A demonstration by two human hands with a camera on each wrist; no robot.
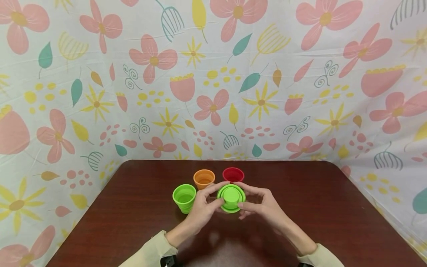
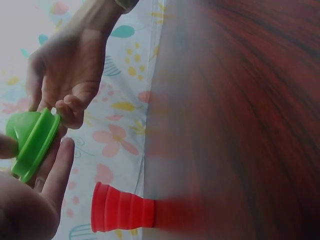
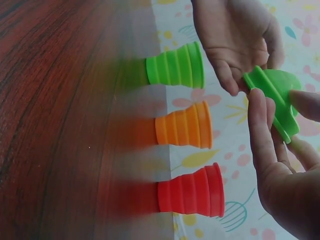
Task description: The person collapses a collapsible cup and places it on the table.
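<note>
Both hands hold a green collapsible cup (image 1: 231, 193) above the table, mostly folded flat, with its small round end facing the head camera. My left hand (image 1: 202, 204) grips its left side, thumb on the folded rings. From the right, my right hand (image 1: 267, 204) pinches the opposite side, thumb tip near the small end. Seen from the side in the right wrist view, the green cup (image 3: 274, 97) shows a wide rim and a bulging middle. Some fingers behind it are hidden in the head view.
On the brown table (image 1: 140, 226) three opened collapsible cups stand upright: a green one (image 1: 184, 198) just left of my left hand, an orange one (image 1: 204, 179) behind it, and a red one (image 1: 233, 174) beyond the held cup. A flowered cloth (image 1: 213, 74) hangs behind the table.
</note>
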